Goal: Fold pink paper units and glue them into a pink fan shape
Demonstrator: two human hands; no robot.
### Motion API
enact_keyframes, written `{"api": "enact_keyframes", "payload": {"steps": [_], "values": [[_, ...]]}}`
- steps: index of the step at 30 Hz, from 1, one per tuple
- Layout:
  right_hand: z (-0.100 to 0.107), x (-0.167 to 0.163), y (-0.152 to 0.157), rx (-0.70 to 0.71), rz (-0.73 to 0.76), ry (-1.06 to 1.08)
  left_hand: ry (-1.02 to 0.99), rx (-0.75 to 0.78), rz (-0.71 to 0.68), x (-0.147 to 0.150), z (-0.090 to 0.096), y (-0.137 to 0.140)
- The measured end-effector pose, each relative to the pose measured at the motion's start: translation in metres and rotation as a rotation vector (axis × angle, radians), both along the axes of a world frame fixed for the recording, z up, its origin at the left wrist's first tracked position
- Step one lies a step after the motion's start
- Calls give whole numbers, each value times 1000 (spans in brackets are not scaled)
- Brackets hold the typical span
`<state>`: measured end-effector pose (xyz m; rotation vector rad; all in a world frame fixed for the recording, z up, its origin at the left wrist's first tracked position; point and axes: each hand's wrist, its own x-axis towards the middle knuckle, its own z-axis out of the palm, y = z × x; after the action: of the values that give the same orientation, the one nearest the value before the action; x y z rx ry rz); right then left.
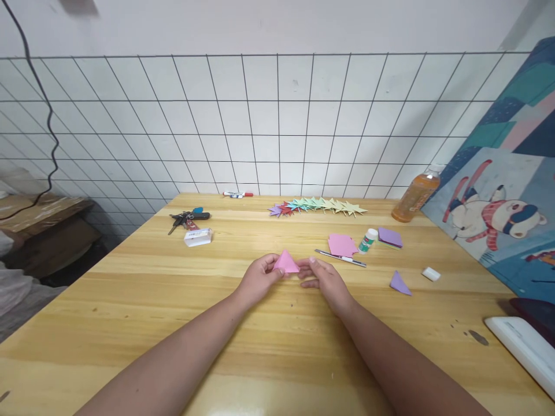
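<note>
A pink paper folded into a triangle [286, 262] is pinched in my left hand [259, 278], thumb across its lower left part. My right hand [325, 281] is at the paper's right corner, its fingers apart and stretched toward it; whether the fingertips touch the paper I cannot tell. Just beyond my right hand lie a slim cutter knife [342, 258] and a stack of pink paper sheets [341, 245]. Off to the right is a purple folded paper triangle [399, 283].
A glue stick [367, 240], purple sheets [390, 237] and an eraser [430, 274] lie to the right. Folded paper stars [318, 205] line the back, with a drink bottle [416, 195] at back right. Keys [187, 219], a small white box [198, 237] and markers [237, 195] are left.
</note>
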<state>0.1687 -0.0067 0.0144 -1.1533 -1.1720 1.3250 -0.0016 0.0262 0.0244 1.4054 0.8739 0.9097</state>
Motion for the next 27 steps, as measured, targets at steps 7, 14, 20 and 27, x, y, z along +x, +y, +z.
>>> {"api": "enact_keyframes", "payload": {"steps": [7, 14, 20, 27], "values": [[-6, -3, 3, 31, 8, -162, 38, 100, -32, 2, -8, -1], [-8, -5, 4, 40, -27, -275, 35, 85, -22, 1, -10, -1], [-9, -4, 5, 53, -50, -249, 12, -60, -26, -4, -10, 1], [-11, -5, 5, 74, -50, -283, 139, 19, -72, -1, -9, 1]]}}
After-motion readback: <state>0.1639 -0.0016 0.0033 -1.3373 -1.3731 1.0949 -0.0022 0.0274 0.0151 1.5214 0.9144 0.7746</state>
